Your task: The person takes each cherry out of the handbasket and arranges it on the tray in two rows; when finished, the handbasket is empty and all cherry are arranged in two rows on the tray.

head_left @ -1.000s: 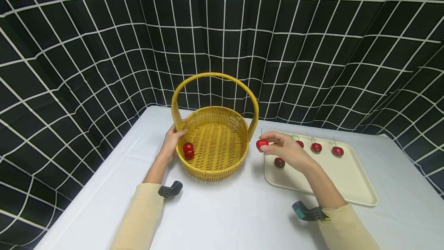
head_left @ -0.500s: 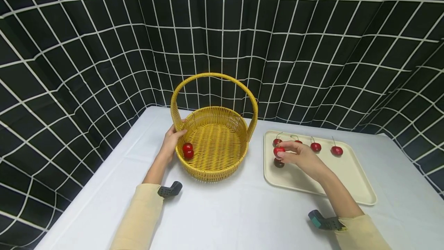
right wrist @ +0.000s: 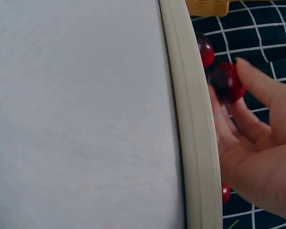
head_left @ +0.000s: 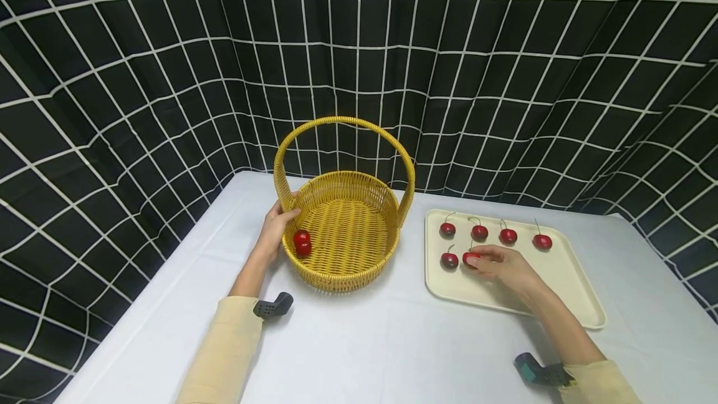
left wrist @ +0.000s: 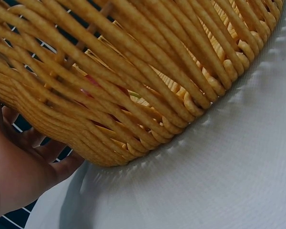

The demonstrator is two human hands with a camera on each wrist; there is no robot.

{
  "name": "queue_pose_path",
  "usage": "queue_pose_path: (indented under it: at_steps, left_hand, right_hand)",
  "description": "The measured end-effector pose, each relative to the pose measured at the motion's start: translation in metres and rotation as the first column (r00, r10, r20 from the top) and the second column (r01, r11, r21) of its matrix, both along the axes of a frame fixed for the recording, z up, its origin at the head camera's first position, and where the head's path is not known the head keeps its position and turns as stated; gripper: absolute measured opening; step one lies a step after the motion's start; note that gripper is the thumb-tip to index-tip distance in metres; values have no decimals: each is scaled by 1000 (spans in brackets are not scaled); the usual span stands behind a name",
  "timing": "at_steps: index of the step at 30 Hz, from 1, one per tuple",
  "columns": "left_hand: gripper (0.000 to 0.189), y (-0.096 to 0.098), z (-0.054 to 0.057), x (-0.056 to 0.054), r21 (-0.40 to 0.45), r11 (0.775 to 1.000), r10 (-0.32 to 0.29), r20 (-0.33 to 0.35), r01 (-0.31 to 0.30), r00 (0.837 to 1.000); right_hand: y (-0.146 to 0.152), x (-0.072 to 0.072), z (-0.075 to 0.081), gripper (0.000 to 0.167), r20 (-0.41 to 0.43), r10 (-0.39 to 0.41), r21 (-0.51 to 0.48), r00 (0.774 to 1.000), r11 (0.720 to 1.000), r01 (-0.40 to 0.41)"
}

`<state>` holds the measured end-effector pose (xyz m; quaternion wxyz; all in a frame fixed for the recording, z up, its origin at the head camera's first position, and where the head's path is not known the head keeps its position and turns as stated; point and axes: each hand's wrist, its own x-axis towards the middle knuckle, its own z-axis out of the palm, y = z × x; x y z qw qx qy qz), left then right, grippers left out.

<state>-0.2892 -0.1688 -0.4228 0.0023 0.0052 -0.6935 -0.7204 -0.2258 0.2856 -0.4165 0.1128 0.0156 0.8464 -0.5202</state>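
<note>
My left hand grips the left rim of a yellow wicker basket, thumb over the edge by the handle's base. Two red cherries touch each other inside the basket at its left, the nearer cherry beside that hand. In the left wrist view, fingers lie against the woven wall. Over a cream tray, my right hand pinches a red cherry between thumb and fingers, low at the tray's surface. Whether that cherry touches the tray is unclear. A darker cherry lies just left of it.
Along the tray's far side several stemmed cherries stand in a row, from the left one to the right one. The tall basket handle arches upward. A black gridded curtain hangs behind the white table.
My right hand has carried the cherry rightward from the gap beside the basket and down to the tray, right of the dark cherry. The left hand stays on the basket.
</note>
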Motion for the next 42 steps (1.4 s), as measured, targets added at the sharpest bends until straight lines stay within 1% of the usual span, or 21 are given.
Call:
queue_pose_path:
  at_steps: [4, 9, 11, 14, 20, 25, 30, 33, 36, 42]
  left_hand:
    - [51, 0, 1, 0, 3, 1000, 2, 4, -2, 1000]
    - [50, 0, 1, 1, 4, 1000, 10, 9, -10, 1000]
    - [50, 0, 1, 1, 3, 1000, 7, 9, -7, 1000]
    - [50, 0, 1, 1, 4, 1000, 3, 8, -3, 1000]
    - [50, 0, 1, 1, 2, 1000, 2, 3, -2, 1000]
    - [50, 0, 1, 1, 3, 1000, 6, 3, -6, 1000]
    - [51, 0, 1, 0, 4, 1000, 7, -6, -7, 1000]
    - [50, 0, 1, 0, 6, 1000, 2, -9, -2, 1000]
    - [50, 0, 1, 0, 14, 1000, 2, -7, -2, 1000]
    - [50, 0, 1, 0, 31, 1000, -1, 4, 1, 1000]
  right_hand:
    - [3, 2, -2, 65, 35, -30, 11, 999, 999, 30]
    - [7, 2, -4, 64, 37, -44, 83, 998, 996, 41]
    - [8, 2, -4, 64, 40, -63, 116, 997, 992, 58]
    - [9, 2, -4, 62, 42, -84, 138, 996, 987, 77]
    - [8, 4, -3, 62, 44, -93, 172, 995, 982, 85]
    - [9, 5, -2, 63, 60, -108, 181, 992, 979, 96]
    - [10, 6, -2, 62, 48, -109, 186, 993, 978, 98]
    - [10, 7, -1, 62, 58, -121, 197, 991, 974, 108]
    - [10, 8, 0, 64, 66, -128, 206, 990, 972, 112]
    - [11, 10, 0, 64, 56, -130, 210, 990, 971, 116]
